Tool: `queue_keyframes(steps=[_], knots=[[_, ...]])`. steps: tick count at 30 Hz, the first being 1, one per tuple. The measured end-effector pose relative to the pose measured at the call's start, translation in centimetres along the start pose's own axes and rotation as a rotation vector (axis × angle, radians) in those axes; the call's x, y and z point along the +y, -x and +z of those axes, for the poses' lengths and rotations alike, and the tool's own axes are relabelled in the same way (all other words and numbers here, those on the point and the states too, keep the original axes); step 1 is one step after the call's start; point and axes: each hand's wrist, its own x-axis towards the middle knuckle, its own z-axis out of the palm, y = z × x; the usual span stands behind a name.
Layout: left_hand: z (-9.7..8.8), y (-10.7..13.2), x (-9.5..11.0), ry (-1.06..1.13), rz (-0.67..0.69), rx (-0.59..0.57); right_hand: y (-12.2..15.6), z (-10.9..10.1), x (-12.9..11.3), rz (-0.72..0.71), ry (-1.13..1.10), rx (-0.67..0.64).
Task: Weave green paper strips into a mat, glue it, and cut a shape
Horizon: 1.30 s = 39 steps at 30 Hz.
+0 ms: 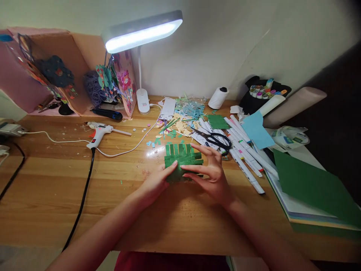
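A small mat of woven green paper strips [180,160] is held over the desk, its loose strip ends sticking out at the far edge and the right. My left hand [158,180] grips its near left corner, thumb on top and the other fingers hidden beneath. From the right, my right hand [213,173] has its thumb and a finger closed at the middle of the strips, while the index finger reaches to a far strip end. Just beyond lie black-handled scissors [214,139] and a finished-looking green woven square [218,121].
A hot glue gun [97,136] with a black cable rests at left. Behind are paper scraps [188,109], a lit lamp [145,34], a thread spool [219,98] and a pink box [79,56]. White markers [245,154] and green card [313,184] lie right.
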Motion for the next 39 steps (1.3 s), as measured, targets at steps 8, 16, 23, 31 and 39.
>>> queue_keyframes(steps=[8, 16, 23, 31, 39], knots=[[0.1, 0.4, -0.9, -0.072, -0.077, -0.02, -0.1, 0.0, -0.6, 0.051, -0.105, -0.016], [-0.2, 0.1, -1.0, -0.038, -0.076, 0.022, -0.1, 0.1, -0.3, 0.016, -0.033, 0.009], [-0.6, -0.1, 0.0, -0.044, -0.03, 0.101, -0.3, -0.9, 1.5, 0.194, -0.183, 0.221], [-0.7, 0.3, -0.5, -0.135, -0.052, 0.041, -0.5, -0.6, 0.5, -0.022, -0.145, -0.048], [-0.8, 0.1, -0.7, -0.087, -0.103, 0.085, -0.3, -0.6, 0.8, -0.128, -0.096, 0.006]])
